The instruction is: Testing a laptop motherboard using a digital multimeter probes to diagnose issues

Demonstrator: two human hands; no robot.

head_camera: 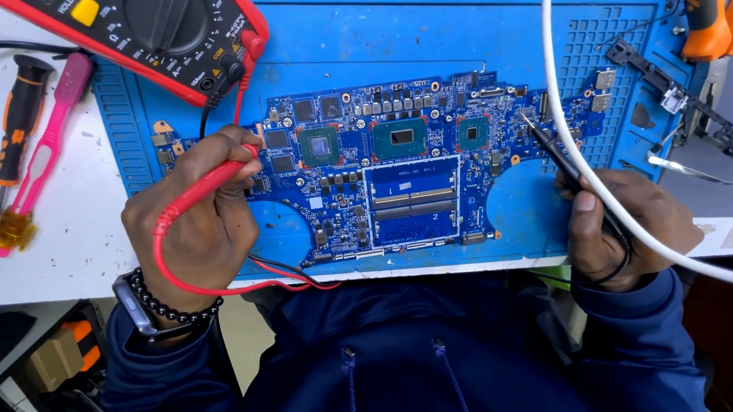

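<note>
A blue laptop motherboard (pixel 403 178) lies on a blue work mat (pixel 447 31). My left hand (pixel 198 220) grips a red test probe (pixel 213 182) whose tip rests on the board's left part, beside a square chip. My right hand (pixel 619 224) holds a black test probe (pixel 551 150), its tip touching the board near the right edge. Both leads run to a red and black multimeter (pixel 139 14) at the top left. A red wire loops under my left wrist.
A thick white cable (pixel 577 152) crosses over my right hand. An orange-black screwdriver (pixel 15 121) and a pink tool (pixel 43 153) lie on the white table at left. An orange tool (pixel 719 24) and black metal parts (pixel 692 104) sit at top right.
</note>
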